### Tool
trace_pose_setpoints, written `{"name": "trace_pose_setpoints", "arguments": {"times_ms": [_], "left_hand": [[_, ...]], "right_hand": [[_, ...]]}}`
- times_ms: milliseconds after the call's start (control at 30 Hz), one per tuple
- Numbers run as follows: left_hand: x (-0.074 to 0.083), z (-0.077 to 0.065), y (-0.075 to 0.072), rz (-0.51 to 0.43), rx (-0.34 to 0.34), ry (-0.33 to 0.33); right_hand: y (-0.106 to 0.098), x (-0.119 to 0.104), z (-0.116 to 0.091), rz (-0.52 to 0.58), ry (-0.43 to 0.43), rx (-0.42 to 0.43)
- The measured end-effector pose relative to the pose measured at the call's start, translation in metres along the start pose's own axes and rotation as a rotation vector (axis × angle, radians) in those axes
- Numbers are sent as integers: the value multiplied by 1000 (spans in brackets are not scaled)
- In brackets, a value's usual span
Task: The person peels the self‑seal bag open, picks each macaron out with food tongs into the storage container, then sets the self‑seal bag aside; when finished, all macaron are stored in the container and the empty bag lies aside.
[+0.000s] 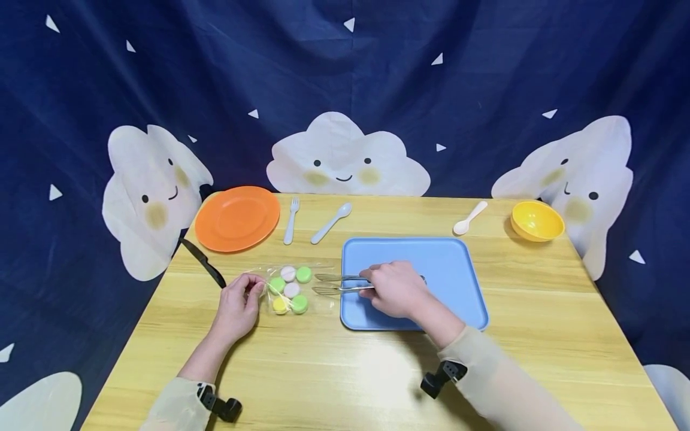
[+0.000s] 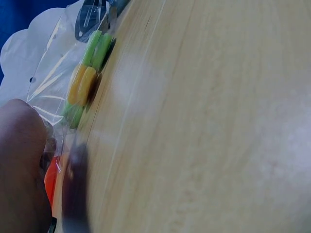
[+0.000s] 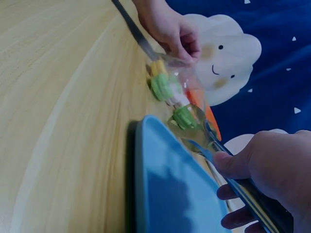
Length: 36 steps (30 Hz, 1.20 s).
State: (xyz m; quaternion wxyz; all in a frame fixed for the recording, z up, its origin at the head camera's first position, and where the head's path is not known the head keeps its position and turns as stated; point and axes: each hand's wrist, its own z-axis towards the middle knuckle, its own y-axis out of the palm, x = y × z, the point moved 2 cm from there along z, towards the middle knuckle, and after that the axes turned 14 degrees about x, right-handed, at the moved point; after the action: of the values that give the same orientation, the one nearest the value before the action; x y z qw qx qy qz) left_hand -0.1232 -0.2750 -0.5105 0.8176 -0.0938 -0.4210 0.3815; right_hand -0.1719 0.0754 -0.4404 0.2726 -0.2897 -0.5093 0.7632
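extracting bagged macarons [image 1: 299,304], apparently: clear bag [image 1: 323,305], nine o'clock of blue tray [image 1: 442,257], edge pinched by left hand [image 1: 237,305]; metal tongs [image 1: 353,289], grasped by right hand [image 1: 398,290], tips parted at bag's three-o'clock end. next likely calls for a gentle squeeze.

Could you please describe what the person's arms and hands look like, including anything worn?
The left hand and right hand are bare. The left sleeve and right sleeve are pale beige and plain, each with a small black device near its cuff.
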Motion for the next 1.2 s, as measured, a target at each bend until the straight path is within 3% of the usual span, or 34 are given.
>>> {"name": "trace_pose_setpoints", "arguments": {"times_ms": [400, 600, 1200], "left_hand": [[2, 4, -3, 12, -25, 42], [2, 7, -5, 34, -75, 53], [13, 19, -13, 134, -202, 184]], "right_hand": [[21, 1, 2, 54, 76, 46], [30, 1, 8, 76, 94, 40], [41, -6, 24, 122, 88, 24]]}}
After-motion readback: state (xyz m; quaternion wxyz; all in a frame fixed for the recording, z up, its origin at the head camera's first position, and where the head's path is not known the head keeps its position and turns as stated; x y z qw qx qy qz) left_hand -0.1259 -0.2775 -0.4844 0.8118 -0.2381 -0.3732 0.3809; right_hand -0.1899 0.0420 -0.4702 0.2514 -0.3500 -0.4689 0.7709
